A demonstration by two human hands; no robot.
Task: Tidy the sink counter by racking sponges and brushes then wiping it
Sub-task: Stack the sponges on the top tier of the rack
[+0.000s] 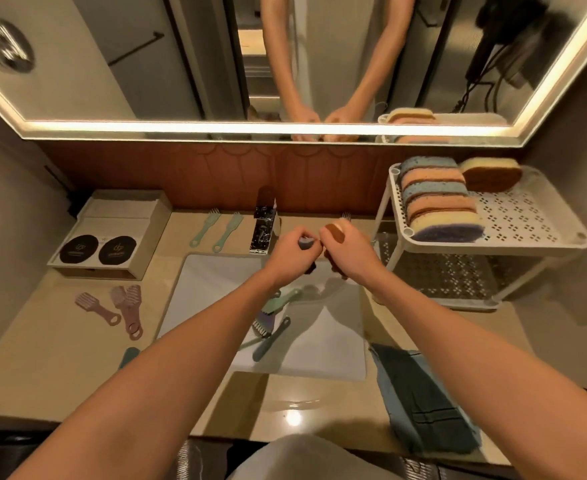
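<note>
Both hands were raised above the sink (216, 282), close together in front of the tap (263, 225). The left hand (290, 252) was curled shut on a blue-grey sponge (306, 242), only a corner of which showed between its fingers. The right hand (345, 252) was closed around an orange-brown sponge (335, 232); the grip was partly hidden, so how much of the sponge it covered could not be judged. The step in hand appeared to be carrying both sponges to the rack (527, 220), which stood to the right of the right hand on the bench (60, 341). To do it well, each sponge should be set on edge against the row of sponges (439, 200) already on the top shelf, one hand at a time, with the grip kept firm until the sponge rested on the shelf. That shelf held the row and one brown sponge (491, 174) behind it; the lower shelf looked bare. The sink below the hands held several brushes (271, 317). More pink brushes (125, 306) lay on the bench left of the left hand, and a folded cloth (423, 400) lay near the right forearm.
</note>
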